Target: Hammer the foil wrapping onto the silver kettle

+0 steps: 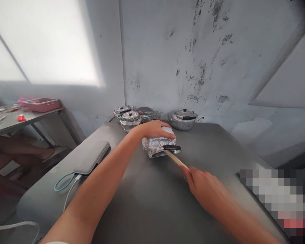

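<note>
A small silvery pot [159,143] lies tipped on its side on the grey table [142,203], its rim and black-gripped handle [171,147] facing me. My left hand [159,130] is wrapped over the pot's upturned side. In my right hand [199,179] is a pale wooden stick [176,160], held in closed fingers. The stick's far end meets the pot at its rim, beneath the black grip; its tip is hidden there.
Behind stand several silvery pots, including a lidded one [184,120] at the right and another [130,121] at the left. A grey power bank [93,158] with cables lies left. A pink basket [42,105] sits on a side table; a person's legs show beneath.
</note>
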The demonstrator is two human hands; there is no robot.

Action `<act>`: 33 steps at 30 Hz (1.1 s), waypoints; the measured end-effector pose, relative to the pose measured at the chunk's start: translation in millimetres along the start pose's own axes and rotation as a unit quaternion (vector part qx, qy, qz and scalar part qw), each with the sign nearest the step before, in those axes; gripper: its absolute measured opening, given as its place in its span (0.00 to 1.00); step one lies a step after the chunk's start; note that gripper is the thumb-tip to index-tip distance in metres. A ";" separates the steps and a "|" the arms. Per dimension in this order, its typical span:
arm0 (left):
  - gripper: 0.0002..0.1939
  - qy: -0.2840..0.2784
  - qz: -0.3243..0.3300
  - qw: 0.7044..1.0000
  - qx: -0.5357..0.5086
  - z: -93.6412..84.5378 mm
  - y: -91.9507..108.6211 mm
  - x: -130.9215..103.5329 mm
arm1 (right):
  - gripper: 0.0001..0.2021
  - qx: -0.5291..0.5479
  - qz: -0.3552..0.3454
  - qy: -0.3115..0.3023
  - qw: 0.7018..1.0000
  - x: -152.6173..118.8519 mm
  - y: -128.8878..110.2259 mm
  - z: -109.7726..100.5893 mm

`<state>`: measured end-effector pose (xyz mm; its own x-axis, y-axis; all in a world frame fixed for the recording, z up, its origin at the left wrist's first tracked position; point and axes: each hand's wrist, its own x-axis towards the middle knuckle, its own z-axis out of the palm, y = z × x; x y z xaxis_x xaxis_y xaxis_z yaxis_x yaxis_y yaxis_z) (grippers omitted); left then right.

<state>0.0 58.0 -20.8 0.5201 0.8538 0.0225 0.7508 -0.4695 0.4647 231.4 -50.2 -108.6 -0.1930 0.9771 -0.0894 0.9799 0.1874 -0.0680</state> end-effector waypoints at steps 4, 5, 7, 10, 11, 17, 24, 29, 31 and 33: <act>0.36 -0.001 -0.003 1.000 0.005 0.1 -0.5 0.4 | 0.26 0.001 -0.001 0.002 1.000 1.2 0.4 2.6; 0.36 -0.001 -0.003 1.000 0.006 0.0 -0.5 0.3 | 0.26 0.000 -0.001 0.002 1.000 1.2 0.3 3.0; 0.36 -0.002 -0.003 1.000 0.007 -0.1 -0.4 -0.1 | 0.27 -0.001 0.000 0.000 1.000 1.0 0.2 3.5; 0.36 -0.001 -0.003 1.000 0.006 -0.2 0.5 -0.7 | 0.27 -0.002 0.005 -0.004 1.000 0.3 -0.2 3.6; 0.36 -0.001 -0.003 1.000 0.006 -0.2 0.9 -0.9 | 0.26 -0.001 0.005 -0.005 1.000 0.1 -0.5 3.7; 0.34 0.001 -0.004 1.000 0.008 -0.4 2.7 -1.6 | 0.23 -0.004 0.005 0.013 1.000 -0.4 -2.3 5.7; 0.36 -0.006 -0.004 1.000 0.016 -1.7 3.3 -2.1 | 0.25 0.018 0.004 0.011 1.000 2.1 0.9 3.9; 0.36 -0.007 -0.010 1.000 0.010 -1.8 3.7 -2.5 | 0.27 0.008 0.002 0.007 1.000 -0.1 0.2 6.7; 0.36 -0.006 -0.010 1.000 0.010 -1.7 3.7 -2.5 | 0.27 0.004 0.005 0.007 1.000 -0.8 -1.3 7.2; 0.36 -0.008 -0.010 1.000 0.013 -1.7 3.6 -2.5 | 0.26 0.003 0.009 0.000 1.000 -1.0 -2.6 6.7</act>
<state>0.6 54.6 -17.6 0.5111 0.8595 0.0001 0.7709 -0.4584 0.4423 228.8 -52.4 -115.0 -0.1757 0.9803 -0.0898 0.9829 0.1696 -0.0722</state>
